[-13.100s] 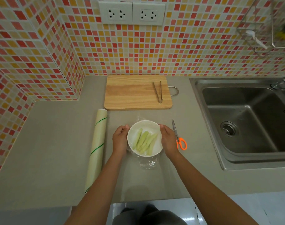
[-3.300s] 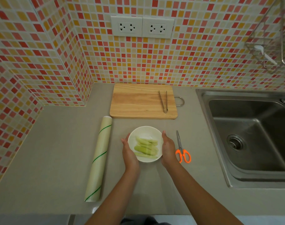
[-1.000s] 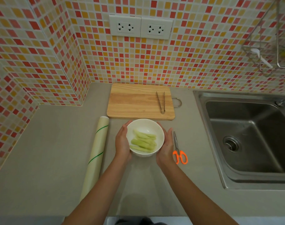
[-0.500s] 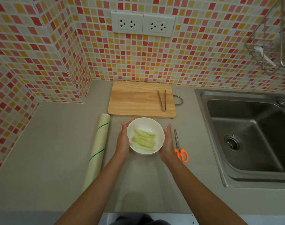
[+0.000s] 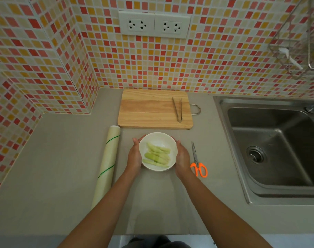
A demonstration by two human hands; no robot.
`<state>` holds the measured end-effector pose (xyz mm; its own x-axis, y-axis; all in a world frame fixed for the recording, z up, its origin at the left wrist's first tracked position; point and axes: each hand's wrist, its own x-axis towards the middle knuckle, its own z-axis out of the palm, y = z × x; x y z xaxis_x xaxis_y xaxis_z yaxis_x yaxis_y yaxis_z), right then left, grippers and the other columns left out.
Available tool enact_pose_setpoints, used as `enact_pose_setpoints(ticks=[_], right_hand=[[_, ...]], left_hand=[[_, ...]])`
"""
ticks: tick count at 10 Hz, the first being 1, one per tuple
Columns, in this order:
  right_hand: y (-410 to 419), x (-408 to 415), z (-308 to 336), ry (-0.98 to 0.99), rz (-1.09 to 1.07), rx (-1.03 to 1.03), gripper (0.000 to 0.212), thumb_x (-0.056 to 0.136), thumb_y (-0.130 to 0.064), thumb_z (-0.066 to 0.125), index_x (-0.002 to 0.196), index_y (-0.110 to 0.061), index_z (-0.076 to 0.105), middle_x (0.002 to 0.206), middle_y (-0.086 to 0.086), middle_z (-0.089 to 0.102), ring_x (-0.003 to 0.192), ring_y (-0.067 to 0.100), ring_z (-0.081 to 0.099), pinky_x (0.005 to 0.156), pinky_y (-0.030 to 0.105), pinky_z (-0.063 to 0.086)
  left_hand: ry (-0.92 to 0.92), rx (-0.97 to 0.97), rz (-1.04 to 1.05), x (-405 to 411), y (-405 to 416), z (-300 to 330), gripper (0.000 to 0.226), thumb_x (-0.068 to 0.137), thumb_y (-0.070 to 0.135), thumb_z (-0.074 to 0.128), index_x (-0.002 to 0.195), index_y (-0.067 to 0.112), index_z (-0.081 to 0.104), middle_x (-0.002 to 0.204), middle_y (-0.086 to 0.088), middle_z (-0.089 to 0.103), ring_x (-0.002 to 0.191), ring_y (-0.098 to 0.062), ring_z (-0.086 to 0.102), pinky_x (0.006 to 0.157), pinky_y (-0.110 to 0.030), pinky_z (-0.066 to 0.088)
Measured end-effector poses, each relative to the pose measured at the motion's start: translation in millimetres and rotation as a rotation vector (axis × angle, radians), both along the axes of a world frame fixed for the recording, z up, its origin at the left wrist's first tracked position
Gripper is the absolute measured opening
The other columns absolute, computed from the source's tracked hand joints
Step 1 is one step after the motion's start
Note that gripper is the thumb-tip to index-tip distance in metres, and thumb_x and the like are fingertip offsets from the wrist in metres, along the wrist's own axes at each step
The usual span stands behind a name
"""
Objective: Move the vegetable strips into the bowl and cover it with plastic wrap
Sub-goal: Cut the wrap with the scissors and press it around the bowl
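Observation:
A white bowl stands on the grey counter, with several pale green vegetable strips lying in it. A faint sheen over the strips looks like clear plastic wrap, but its edges are hard to make out. My left hand cups the bowl's left side and my right hand cups its right side. Both sets of fingers curve round the wall. The roll of plastic wrap lies lengthwise to the left of the bowl.
A wooden cutting board with metal tongs lies behind the bowl. Orange-handled scissors lie just right of my right hand. A steel sink fills the right side. A tiled wall corner juts out at the left.
Over the last second the bowl has stayed between my two hands with only slight shifts. Thirteen seconds ago loose wrap spread on the counter under the bowl; it no longer shows there.

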<state>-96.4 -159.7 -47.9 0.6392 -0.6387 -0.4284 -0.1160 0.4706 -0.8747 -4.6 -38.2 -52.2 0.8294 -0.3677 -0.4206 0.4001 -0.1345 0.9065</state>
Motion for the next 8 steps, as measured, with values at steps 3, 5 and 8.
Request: enact_pose_setpoints(ticks=[3, 5, 8], right_hand=[[-13, -5, 5, 0.004, 0.035, -0.061, 0.029, 0.096, -0.03, 0.048, 0.1, -0.018, 0.074, 0.106, 0.004, 0.073, 0.101, 0.017, 0.066, 0.095, 0.034, 0.048], [-23, -2, 14, -0.038, 0.037, 0.058, 0.045, 0.101, -0.038, 0.035, 0.125, -0.008, 0.059, 0.12, 0.003, 0.063, 0.112, 0.015, 0.059, 0.102, 0.031, 0.042], [-9, 1, 11, -0.037, 0.088, 0.041, 0.051, 0.1, -0.046, 0.029, 0.114, -0.017, 0.068, 0.117, 0.011, 0.069, 0.11, 0.023, 0.064, 0.096, 0.038, 0.049]], left_hand=[[0.05, -0.051, -0.074, 11, -1, 5, 0.07, 0.095, 0.061, 0.009, 0.127, 0.022, 0.059, 0.117, 0.001, 0.067, 0.109, -0.016, 0.061, 0.091, -0.029, 0.048], [0.045, -0.172, 0.034, 7, 4, 13, 0.071, 0.097, 0.057, 0.006, 0.143, 0.017, 0.042, 0.146, -0.002, 0.047, 0.135, -0.015, 0.043, 0.114, -0.032, 0.03], [0.16, -0.197, -0.006, -1, -4, 28, 0.07, 0.097, 0.056, 0.009, 0.141, 0.013, 0.044, 0.135, -0.009, 0.055, 0.125, -0.025, 0.051, 0.108, -0.039, 0.039]])
